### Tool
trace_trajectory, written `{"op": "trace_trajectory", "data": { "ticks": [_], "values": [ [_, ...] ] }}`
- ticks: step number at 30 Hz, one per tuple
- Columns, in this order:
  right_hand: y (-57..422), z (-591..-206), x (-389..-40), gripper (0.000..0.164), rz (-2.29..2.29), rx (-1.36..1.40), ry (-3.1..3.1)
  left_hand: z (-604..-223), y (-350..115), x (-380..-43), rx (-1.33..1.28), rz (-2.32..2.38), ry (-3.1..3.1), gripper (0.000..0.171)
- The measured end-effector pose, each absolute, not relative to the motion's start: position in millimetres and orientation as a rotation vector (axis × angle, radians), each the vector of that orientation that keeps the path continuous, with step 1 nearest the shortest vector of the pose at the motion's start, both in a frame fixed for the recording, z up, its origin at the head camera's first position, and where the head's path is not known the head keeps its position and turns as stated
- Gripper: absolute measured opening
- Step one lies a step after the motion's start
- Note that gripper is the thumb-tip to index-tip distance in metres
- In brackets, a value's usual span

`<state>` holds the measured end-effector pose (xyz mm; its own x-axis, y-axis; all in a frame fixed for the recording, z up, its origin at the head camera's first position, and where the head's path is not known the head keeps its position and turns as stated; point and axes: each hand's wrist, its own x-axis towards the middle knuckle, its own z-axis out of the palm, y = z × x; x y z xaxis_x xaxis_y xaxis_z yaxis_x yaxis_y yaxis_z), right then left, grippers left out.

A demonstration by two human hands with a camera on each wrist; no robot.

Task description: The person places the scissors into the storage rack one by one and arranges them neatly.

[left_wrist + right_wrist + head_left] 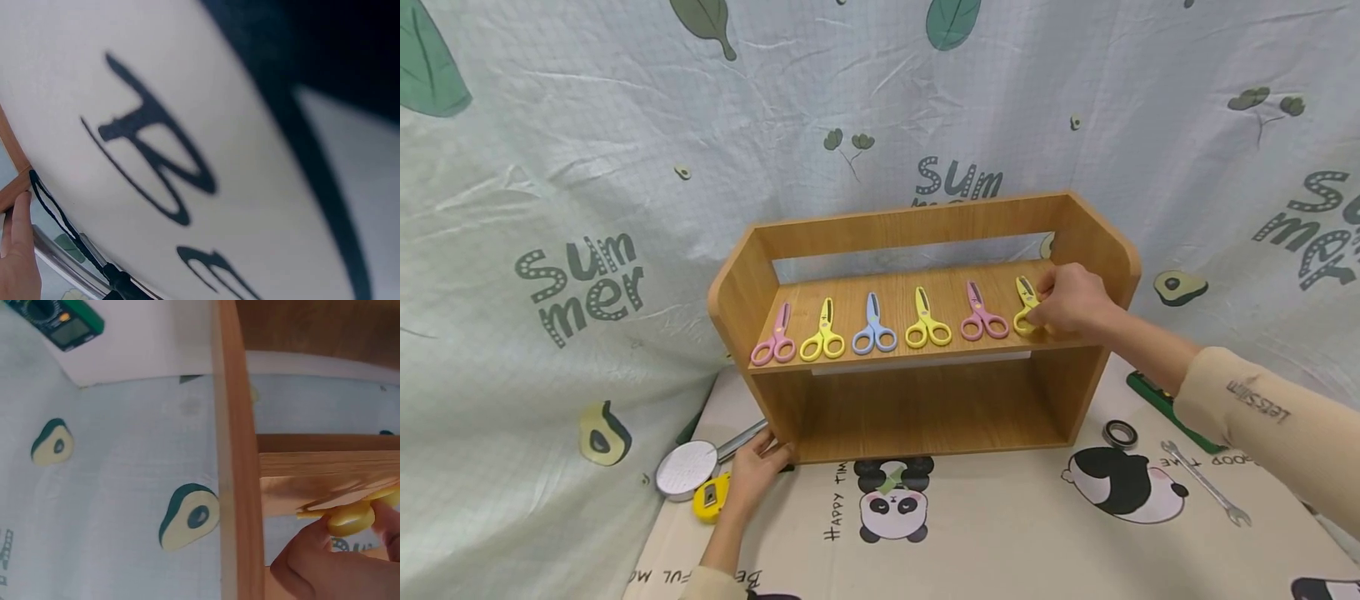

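Note:
A two-tier wooden shelf [925, 417] stands on the table. Along its upper board lies a row of small scissors: pink [775, 342], yellow [824, 333], blue [873, 329], yellow [927, 325] and pink [980, 317]. At the right end, my right hand [1071, 298] pinches yellow scissors [1024, 319], blades pointing to the back. Close up in the right wrist view, thumb and fingers are at their yellow handle [351, 519]. Low on the left, my left hand [756, 471] touches the shelf's bottom corner with extended fingers [22, 225].
Left of the shelf are a round white-faced object [687, 468] and a yellow tape measure [710, 498]. To the right lie a bearing [1120, 434], a double-ended wrench [1206, 483] and a green multimeter [65, 325]. A printed curtain [625, 125] hangs behind.

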<state>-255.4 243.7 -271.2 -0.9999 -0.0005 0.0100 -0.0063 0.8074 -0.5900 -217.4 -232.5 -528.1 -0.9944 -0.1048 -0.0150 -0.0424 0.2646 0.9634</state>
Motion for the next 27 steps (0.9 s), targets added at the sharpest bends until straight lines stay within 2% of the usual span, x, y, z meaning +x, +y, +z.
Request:
{"op": "trace_trajectory", "data": {
  "ticks": [8,27],
  "values": [
    [246.6,-267.8,-263.7,0.03,0.931,-0.008,-3.061,-524.8,-230.5,-216.8,0.137,-1.862,-2.458,0.064],
    [248.0,-263.6,-268.4,0.029,0.917,-0.052,-3.149,-525.9,-232.1,-216.2,0.146,-1.854,-2.486,0.065]
  ]
}}
